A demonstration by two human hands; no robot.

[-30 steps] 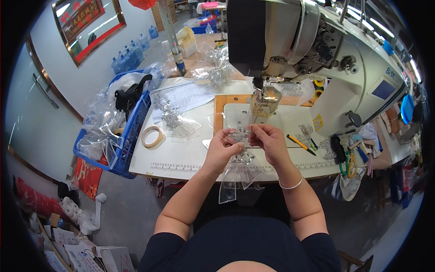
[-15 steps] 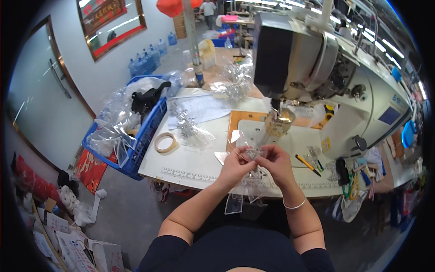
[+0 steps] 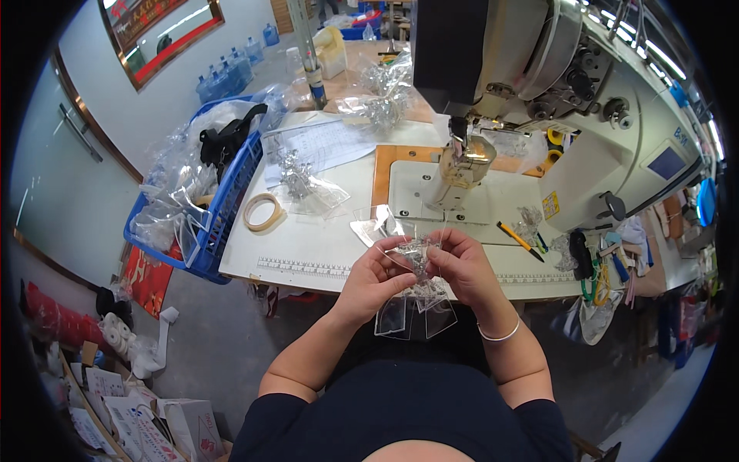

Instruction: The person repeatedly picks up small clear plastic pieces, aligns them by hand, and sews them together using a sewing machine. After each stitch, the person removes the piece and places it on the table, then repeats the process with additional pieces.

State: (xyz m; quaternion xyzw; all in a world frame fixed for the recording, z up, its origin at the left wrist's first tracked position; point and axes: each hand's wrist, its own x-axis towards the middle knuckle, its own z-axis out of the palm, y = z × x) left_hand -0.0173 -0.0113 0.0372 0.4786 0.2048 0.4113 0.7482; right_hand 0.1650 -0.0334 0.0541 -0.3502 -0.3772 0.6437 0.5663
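Note:
Between both hands I hold a crumpled bundle of clear plastic pieces [image 3: 419,258] at the table's front edge. My left hand [image 3: 376,279] grips its left side with bent fingers, and my right hand [image 3: 464,269] pinches its right side. Flat transparent flaps hang below the fingers, past the edge. Another clear sheet sticks up beyond my left hand. Just past my hands stands the sewing machine's post and presser area [image 3: 462,165]. A roll of tape [image 3: 263,212] lies to the left, beside a clump of clear plastic pieces [image 3: 300,181] on a paper sheet [image 3: 339,150].
A blue basket [image 3: 231,223] full of clear plastic stands left of the table. The sewing machine [image 3: 600,162] fills the right side. A yellow pen [image 3: 520,241] lies right of my hand; scissors [image 3: 553,150] lie behind. A ruler strip [image 3: 304,267] runs along the front edge.
The view has tilted downward, so the scene sits higher. My hands have drawn slightly apart, and more of the plastic bundle shows between them.

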